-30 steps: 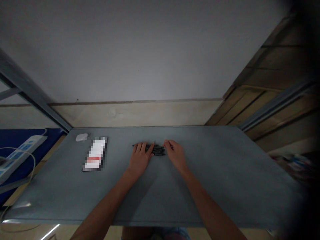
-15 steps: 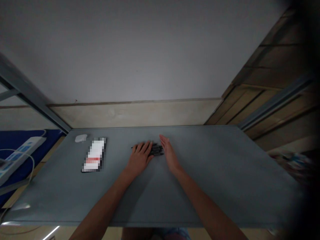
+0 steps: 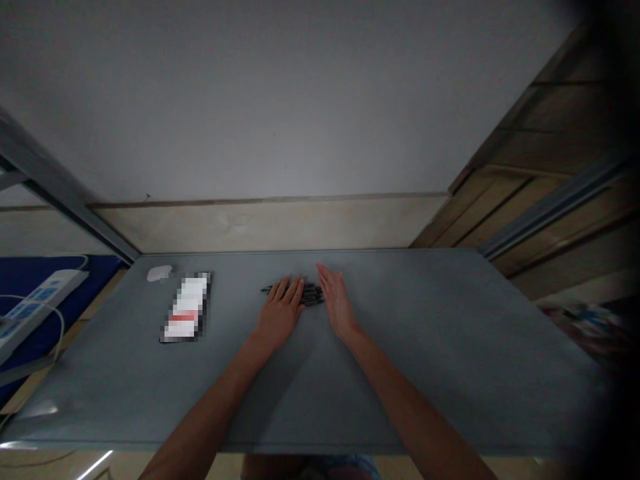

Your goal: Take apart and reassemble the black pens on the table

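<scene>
Several black pens (image 3: pixel 312 294) lie side by side in a bunch on the grey table (image 3: pixel 425 373), pointing left and right. My left hand (image 3: pixel 281 308) rests flat over their left part, fingers stretched out and slightly apart, hiding the middle of the pens; tips poke out to its left. On the other side my right hand (image 3: pixel 337 301) stands on edge, fingers straight, its palm against or very near the right ends of the pens.
To the left lie a phone (image 3: pixel 186 308) with a blurred screen and a small white case (image 3: pixel 160 273). A white power strip (image 3: pixel 40 303) with cables sits on a blue surface beyond the table's left edge. A wall (image 3: pixel 280 120) rises behind the table.
My right hand's thumb now stands a little more apart from its fingers. My left hand remains on the pens, which have hardly moved; the whole view has shifted slightly.
</scene>
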### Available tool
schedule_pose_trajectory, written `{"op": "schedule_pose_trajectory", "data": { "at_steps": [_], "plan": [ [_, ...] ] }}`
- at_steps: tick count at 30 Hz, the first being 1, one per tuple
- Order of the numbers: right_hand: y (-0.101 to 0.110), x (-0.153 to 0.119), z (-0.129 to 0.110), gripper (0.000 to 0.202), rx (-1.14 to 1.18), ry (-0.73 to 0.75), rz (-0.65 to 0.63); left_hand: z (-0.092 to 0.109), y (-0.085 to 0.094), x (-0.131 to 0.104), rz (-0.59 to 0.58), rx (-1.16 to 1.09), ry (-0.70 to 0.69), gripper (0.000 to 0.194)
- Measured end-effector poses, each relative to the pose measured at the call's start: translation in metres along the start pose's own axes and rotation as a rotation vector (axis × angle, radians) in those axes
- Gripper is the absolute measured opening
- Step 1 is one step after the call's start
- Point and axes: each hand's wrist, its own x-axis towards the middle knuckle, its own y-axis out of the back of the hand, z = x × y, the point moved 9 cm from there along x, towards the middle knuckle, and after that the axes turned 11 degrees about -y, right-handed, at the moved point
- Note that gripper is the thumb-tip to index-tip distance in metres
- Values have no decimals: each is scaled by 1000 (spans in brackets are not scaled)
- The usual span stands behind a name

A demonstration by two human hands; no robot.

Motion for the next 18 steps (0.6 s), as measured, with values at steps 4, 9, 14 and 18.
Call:
{"op": "schedule_pose_trajectory", "data": {
  "at_steps": [4,9,14,18],
  "plan": [
    [-4,0,-2,58,5,4,-14,2,-1,1,-3,5,-27,54],
    [-6,-3,-1,59,-7,-7,-25,9,0,1,-40,2,-136,50],
    [-9,-5,2,57,25,-10,-43,9,3,-1,-74,-2,-168,52],
    [-10,-5,3,59,27,-14,-37,9,4,-1,-60,-3,-154,53]
  ]
}}
